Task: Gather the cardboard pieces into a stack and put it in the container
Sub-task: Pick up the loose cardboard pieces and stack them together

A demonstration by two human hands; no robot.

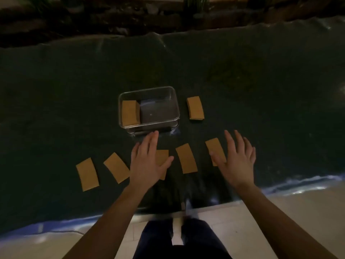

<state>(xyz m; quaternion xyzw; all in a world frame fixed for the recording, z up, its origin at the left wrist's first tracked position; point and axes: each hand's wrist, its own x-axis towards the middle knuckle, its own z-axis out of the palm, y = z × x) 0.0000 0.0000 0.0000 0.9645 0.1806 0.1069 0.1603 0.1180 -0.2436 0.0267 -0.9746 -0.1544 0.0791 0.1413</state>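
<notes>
Though scattered, 5 curved cardboard pieces (186, 158).

We have one view only, from a wide-angle camera worn on the head, looking forward and steeply down. It sits above the near edge of the dark sheet (56, 90), which bows with lens curvature. The clear container (149, 124) lies near frame centre, our landmark. Beyond the container the sheet runs to a dim, rocky strip along the top. Nearer than the container, both forearms enter from the bottom corners, and our dark trousers (186, 240) and pale floor tiles (280, 212) fill the bottom edge. Range is close, arm's reach to the container. No second view to compare.
</notes>
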